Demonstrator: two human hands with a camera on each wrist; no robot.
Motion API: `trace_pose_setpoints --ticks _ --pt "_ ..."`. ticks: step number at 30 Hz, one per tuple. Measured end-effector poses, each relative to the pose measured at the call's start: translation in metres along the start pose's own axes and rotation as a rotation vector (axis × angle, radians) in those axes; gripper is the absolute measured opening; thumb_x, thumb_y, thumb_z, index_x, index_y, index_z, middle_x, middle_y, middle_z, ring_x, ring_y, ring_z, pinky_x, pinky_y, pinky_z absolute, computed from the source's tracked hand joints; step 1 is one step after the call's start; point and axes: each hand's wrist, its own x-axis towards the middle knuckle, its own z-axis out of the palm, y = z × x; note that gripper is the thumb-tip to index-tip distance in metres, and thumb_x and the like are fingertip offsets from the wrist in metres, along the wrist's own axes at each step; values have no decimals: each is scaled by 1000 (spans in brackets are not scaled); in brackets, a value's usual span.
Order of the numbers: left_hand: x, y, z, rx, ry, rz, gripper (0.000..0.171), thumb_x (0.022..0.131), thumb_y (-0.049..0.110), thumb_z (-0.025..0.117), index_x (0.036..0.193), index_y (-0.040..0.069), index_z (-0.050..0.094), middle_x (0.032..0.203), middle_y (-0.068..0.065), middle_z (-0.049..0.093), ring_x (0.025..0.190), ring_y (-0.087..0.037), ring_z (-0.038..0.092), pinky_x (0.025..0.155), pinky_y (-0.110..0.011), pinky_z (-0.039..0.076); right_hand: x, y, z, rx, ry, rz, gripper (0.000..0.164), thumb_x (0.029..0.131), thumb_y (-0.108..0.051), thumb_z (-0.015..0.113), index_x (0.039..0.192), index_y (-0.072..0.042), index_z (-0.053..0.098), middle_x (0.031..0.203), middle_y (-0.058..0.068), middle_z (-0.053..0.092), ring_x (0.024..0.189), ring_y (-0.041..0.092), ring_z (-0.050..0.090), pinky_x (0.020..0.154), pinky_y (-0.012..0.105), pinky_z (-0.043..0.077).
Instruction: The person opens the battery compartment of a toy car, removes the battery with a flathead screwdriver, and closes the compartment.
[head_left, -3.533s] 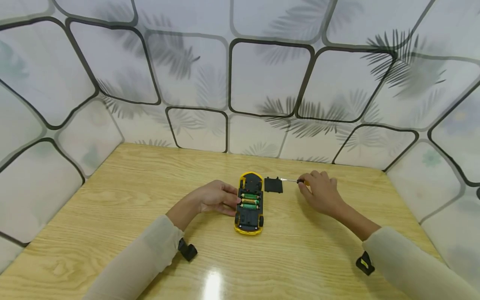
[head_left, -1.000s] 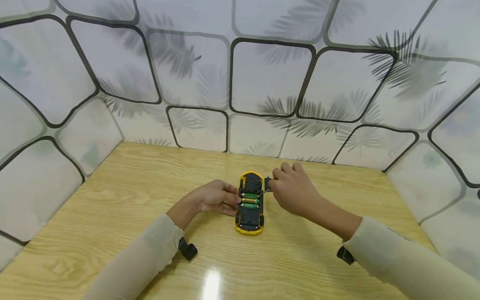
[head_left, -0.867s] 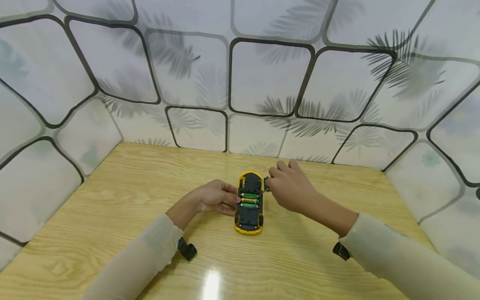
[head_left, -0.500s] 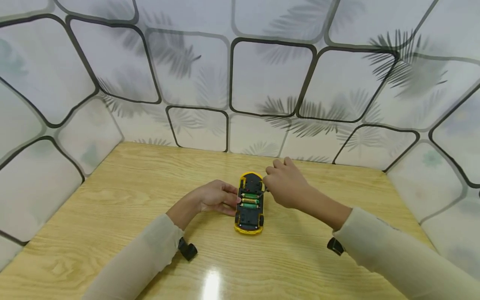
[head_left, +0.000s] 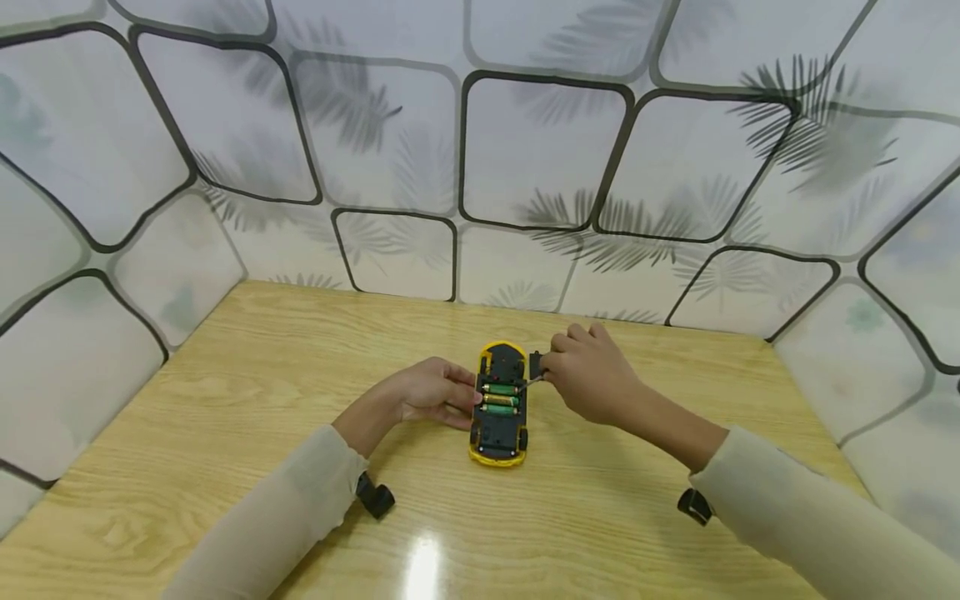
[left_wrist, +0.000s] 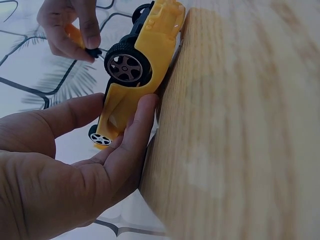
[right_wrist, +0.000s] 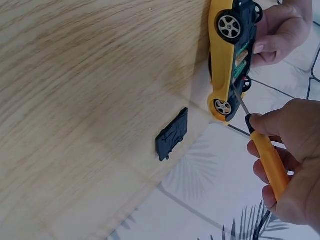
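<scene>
A yellow toy car (head_left: pixel 498 435) lies upside down on the table, black underside up. Three green-and-gold batteries (head_left: pixel 500 400) sit side by side in its uncovered compartment. My left hand (head_left: pixel 435 395) holds the car from the left, thumb on the underside's edge and fingers along the yellow side (left_wrist: pixel 159 52). In my right hand (head_left: pixel 592 375) is a screwdriver (right_wrist: pixel 271 167), gripped by its orange handle. Its metal tip reaches into the compartment by the end of the farthest battery. The black battery cover (right_wrist: pixel 172 135) lies on the table beside the car, partly hidden behind my right hand in the head view.
The wood-grain table (head_left: pixel 300 358) runs back to a patterned curtain wall (head_left: pixel 540 158), which also encloses both sides. A black wrist camera (head_left: pixel 375 497) hangs below the left sleeve, another (head_left: pixel 695 506) below the right sleeve.
My right hand has brought the screwdriver leftward from beside the cover to the battery compartment. Over the last half second that hand has shifted slightly right. The left hand and car stay put.
</scene>
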Motion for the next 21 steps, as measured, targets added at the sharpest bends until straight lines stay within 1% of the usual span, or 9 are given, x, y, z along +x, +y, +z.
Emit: trace_pose_setpoints --ticks 6,12,21 --pt "1 -1 0 -4 -1 -2 40 100 -1 62 138 -11 52 120 -23 67 101 -29 70 93 -48 60 -7 5 7 62 73 -13 10 93 -20 78 102 -15 79 91 3 65 77 22 47 68 37 31" --pt "0 1 0 -5 1 -1 41 100 -1 62 138 -11 53 122 -23 66 103 -30 70 93 -48 60 -12 7 12 98 139 -22 11 91 -17 80 101 -13 79 90 3 65 77 22 48 68 37 31" --pt "1 0 0 -16 6 -2 40 99 -2 62 137 -11 55 122 -24 67 105 -31 70 92 -47 60 -17 10 19 146 202 -34 11 90 -16 81 100 -13 79 90 3 66 79 23 49 68 37 31"
